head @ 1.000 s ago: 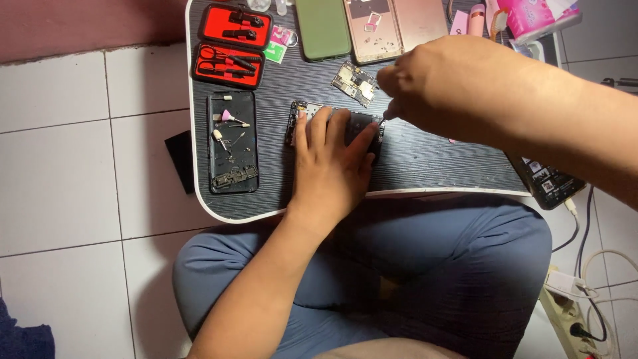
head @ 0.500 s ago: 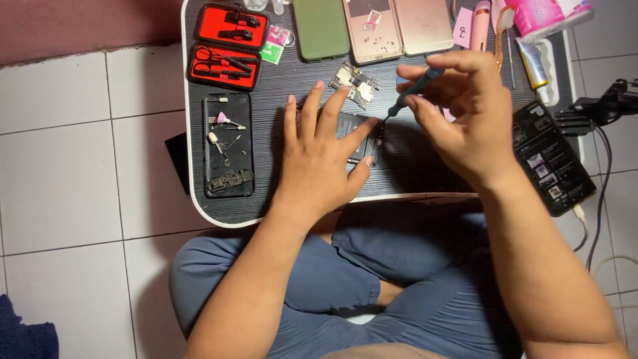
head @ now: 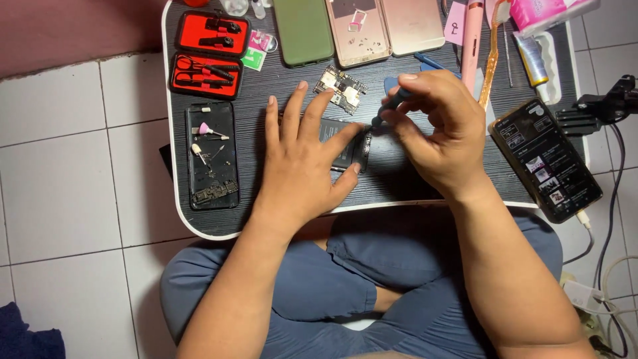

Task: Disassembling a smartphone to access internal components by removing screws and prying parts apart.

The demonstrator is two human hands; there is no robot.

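Both hands are settled now: opened phone (head: 342, 143) pinned flat by left hand (head: 302, 166), screwdriver (head: 387, 106) pinched in right hand (head: 435, 136) fingers, tip brought down to it.

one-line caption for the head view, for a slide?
Left hand flat on an opened phone, right hand holding a small screwdriver to it on a dark lap table.

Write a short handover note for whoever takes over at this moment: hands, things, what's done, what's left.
Left hand: flat on the opened phone, pinning it to the lap table.
Right hand: grips a small screwdriver, tip at the phone's upper right edge.
Done: back is off; a circuit board lies loose just above.
Left: work at that edge unfinished. Red tool cases sit at far left.
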